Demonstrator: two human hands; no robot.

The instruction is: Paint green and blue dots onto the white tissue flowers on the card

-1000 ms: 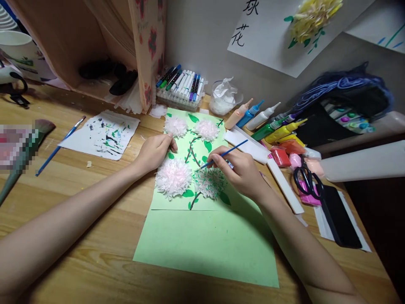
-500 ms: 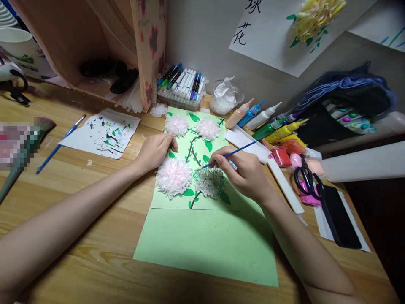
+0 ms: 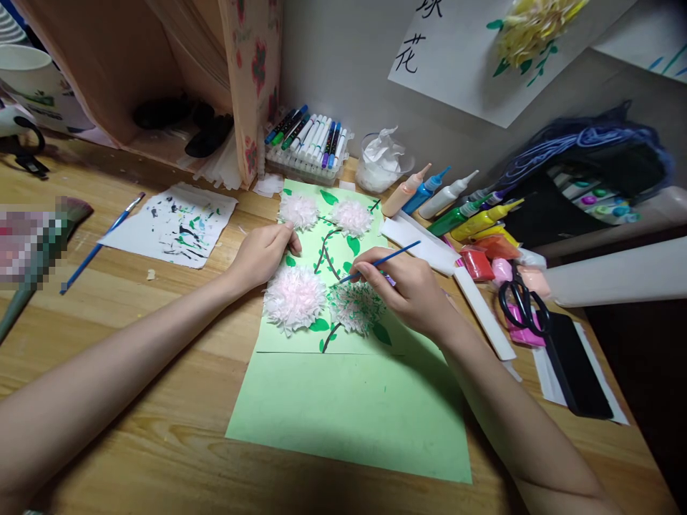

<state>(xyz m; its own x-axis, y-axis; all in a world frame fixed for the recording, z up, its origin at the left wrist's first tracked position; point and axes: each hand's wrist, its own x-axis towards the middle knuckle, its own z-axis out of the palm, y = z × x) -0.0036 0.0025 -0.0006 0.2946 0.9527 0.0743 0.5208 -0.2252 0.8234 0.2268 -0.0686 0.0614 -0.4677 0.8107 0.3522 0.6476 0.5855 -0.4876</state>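
My right hand (image 3: 405,286) grips a thin blue paintbrush (image 3: 391,254) in a pinch. The brush tip is over the painting, by the upper left of a paper flower flecked with green (image 3: 357,307). My left hand (image 3: 262,252) rests loosely curled on the left edge of the light green paper (image 3: 343,400), with nothing visible in it. Below its fingers is a pale pink ruffled flower (image 3: 295,300); two smaller pink flowers, one of them a pink flower (image 3: 351,217) at upper right, stand above. Painted green leaves and dark stems run between them.
A paint-smeared tissue (image 3: 172,225) and a second blue brush (image 3: 101,243) lie left. Behind stand a marker case (image 3: 308,143), a plastic cup (image 3: 383,161) with tissue and several paint bottles (image 3: 434,197). Black scissors (image 3: 523,307) and a phone (image 3: 577,365) lie right.
My right hand has shifted slightly left with the paintbrush, whose tip is a little further left and higher. My left hand and the paper stay put.
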